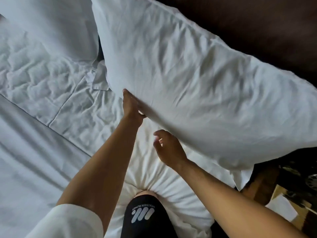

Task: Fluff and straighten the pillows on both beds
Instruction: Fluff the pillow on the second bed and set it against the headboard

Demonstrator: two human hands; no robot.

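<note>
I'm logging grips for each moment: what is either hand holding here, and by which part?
The left hand grips the large white rumpled pillow at its lower edge, near the left corner. The right hand holds nothing, fingers loosely curled beside it.

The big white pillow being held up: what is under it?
Under the pillow lies a second white pillow, pressed down by a knee. Its far part, and the bed beneath, are covered.

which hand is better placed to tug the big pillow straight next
Left. The left hand already pinches the big pillow at its near edge; the right hand hovers open below it, holding nothing.
</note>
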